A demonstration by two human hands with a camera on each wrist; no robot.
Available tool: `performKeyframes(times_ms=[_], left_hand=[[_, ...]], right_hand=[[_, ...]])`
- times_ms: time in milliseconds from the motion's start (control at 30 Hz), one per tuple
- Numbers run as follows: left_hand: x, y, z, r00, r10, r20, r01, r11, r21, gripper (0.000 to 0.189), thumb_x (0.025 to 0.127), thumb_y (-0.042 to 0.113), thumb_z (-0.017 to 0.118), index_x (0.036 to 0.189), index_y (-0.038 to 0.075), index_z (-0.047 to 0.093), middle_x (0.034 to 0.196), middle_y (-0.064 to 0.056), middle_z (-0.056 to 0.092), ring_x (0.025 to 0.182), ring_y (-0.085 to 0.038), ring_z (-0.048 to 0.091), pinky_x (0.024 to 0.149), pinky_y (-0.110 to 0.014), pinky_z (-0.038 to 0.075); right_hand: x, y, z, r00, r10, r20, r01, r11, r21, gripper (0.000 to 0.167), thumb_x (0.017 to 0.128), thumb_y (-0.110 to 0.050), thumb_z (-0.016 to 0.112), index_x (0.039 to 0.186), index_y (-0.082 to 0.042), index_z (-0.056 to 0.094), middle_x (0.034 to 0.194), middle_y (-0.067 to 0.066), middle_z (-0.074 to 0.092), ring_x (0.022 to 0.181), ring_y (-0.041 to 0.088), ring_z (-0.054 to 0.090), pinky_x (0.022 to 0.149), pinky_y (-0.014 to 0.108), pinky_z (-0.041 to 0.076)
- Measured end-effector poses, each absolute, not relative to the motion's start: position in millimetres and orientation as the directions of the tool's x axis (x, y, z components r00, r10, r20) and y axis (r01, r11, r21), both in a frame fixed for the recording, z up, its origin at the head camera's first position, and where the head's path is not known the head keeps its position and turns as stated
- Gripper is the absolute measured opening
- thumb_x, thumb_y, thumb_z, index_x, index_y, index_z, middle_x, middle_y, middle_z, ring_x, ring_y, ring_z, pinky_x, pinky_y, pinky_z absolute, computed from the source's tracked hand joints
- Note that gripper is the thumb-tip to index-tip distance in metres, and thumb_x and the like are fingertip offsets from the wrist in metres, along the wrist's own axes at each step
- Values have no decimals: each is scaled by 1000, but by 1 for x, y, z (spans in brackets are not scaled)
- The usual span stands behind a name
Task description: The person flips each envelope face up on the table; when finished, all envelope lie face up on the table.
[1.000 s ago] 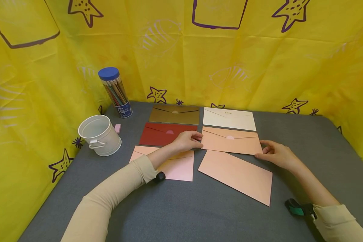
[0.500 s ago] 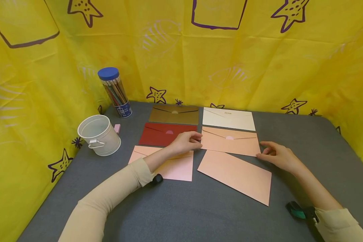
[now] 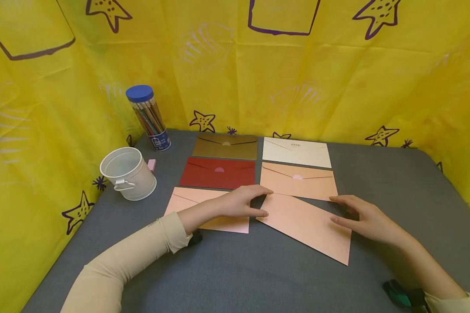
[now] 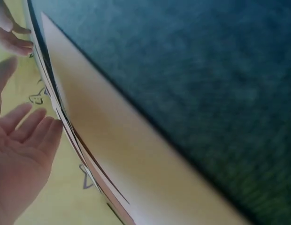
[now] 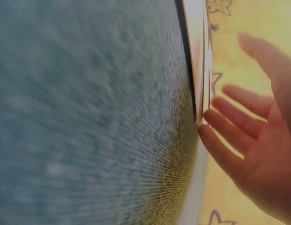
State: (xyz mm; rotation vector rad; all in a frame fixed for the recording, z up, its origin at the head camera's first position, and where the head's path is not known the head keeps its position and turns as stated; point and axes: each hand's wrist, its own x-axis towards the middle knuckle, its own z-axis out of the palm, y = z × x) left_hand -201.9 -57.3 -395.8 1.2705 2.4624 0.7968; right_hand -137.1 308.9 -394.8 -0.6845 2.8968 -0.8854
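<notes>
A slanted salmon-pink envelope (image 3: pixel 305 224), its plain face up, lies at the near right of a group of envelopes. My left hand (image 3: pixel 240 202) is at its left end, thumb and fingers spread apart. At its right end is my right hand (image 3: pixel 370 219), fingers extended and thumb apart; whether either hand touches the paper cannot be told. Just behind lies a peach envelope (image 3: pixel 297 189) with its flap up. The left forearm partly covers a pale pink envelope (image 3: pixel 231 224). In the left wrist view, the left palm (image 4: pixel 23 159) shows with loose fingers; the right wrist view shows straight right-hand fingers (image 5: pixel 230 131).
Farther back lie a red envelope (image 3: pixel 217 174), a gold envelope (image 3: pixel 225 150) and a cream envelope (image 3: pixel 296 154). At left stand a white bucket (image 3: pixel 139 182) and a blue-lidded pencil tub (image 3: pixel 149 119), near a pink eraser (image 3: pixel 152 165). Yellow cloth (image 3: pixel 235 78) surrounds the grey table (image 3: pixel 219 278).
Both hands have left the ends of the peach envelope and come nearer, to the two ends of the slanted pink envelope. Their fingers have spread. The envelopes lie much as before.
</notes>
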Motion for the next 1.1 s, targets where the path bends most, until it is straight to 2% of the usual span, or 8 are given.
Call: performKeyframes(times_ms=[100, 200, 367, 533, 767, 867, 1000, 1100], left_hand=[[-198, -56, -396, -515, 857, -19, 720, 444, 534, 65, 92, 33, 69, 145, 5, 44, 149, -8, 43, 138, -20, 38, 112, -30, 29], [-195, -57, -396, -471, 880, -55, 752, 434, 497, 69, 93, 38, 67, 148, 7, 40, 155, -8, 35, 144, -18, 27, 115, -29, 22], [-193, -57, -397, -453, 886, -99, 779, 447, 439, 73, 93, 45, 62, 152, 10, 35, 159, -5, 27, 147, -15, 19, 116, -28, 19], [-193, -57, -400, -441, 890, -111, 792, 445, 418, 74, 94, 45, 62, 152, 11, 34, 159, -4, 26, 147, -14, 18, 116, -29, 19], [-193, -57, -403, -428, 895, -125, 793, 438, 423, 72, 95, 44, 60, 153, 12, 32, 160, -3, 25, 147, -14, 16, 116, -28, 19], [-193, -57, -404, -427, 897, -118, 800, 435, 414, 70, 96, 43, 59, 153, 12, 33, 159, -3, 25, 147, -14, 17, 116, -28, 20], [-192, -58, -402, -428, 896, -117, 804, 437, 404, 68, 97, 42, 58, 152, 12, 34, 159, -4, 26, 147, -15, 17, 115, -29, 21], [-192, -58, -402, -427, 896, -120, 807, 438, 397, 67, 97, 42, 57, 152, 13, 34, 159, -5, 26, 147, -15, 17, 115, -30, 22]], right_hand=[[-128, 307, -396, -872, -483, 87, -448, 711, -543, 57, 86, -33, 75, 137, -15, 55, 133, 0, 56, 119, 8, 49, 93, 6, 32], [-120, 305, -397, -853, -518, 62, -462, 696, -549, 64, 84, -37, 76, 140, -16, 52, 138, 1, 51, 126, 2, 42, 96, 3, 24], [-110, 300, -399, -822, -568, 40, -496, 681, -539, 78, 82, -44, 77, 147, -15, 44, 148, 7, 41, 136, 8, 33, 98, 1, 16], [-103, 299, -400, -799, -601, -12, -479, 650, -590, 93, 80, -46, 77, 154, -15, 31, 158, 14, 25, 145, 9, 16, 99, 1, 13], [-102, 300, -402, -792, -609, -47, -474, 661, -582, 105, 76, -51, 79, 156, -13, 22, 158, 19, 20, 143, 36, 19, 101, 1, 6], [-102, 301, -402, -787, -615, -46, -482, 661, -575, 104, 77, -51, 79, 156, -13, 22, 159, 18, 20, 144, 28, 18, 101, 1, 6], [-101, 301, -402, -784, -620, -42, -488, 655, -577, 101, 78, -51, 78, 155, -13, 25, 159, 15, 20, 144, 6, 12, 100, 1, 9], [-101, 301, -401, -786, -615, -57, -476, 661, -580, 100, 78, -53, 77, 156, -15, 26, 160, 13, 20, 142, 0, 11, 98, 0, 10]])
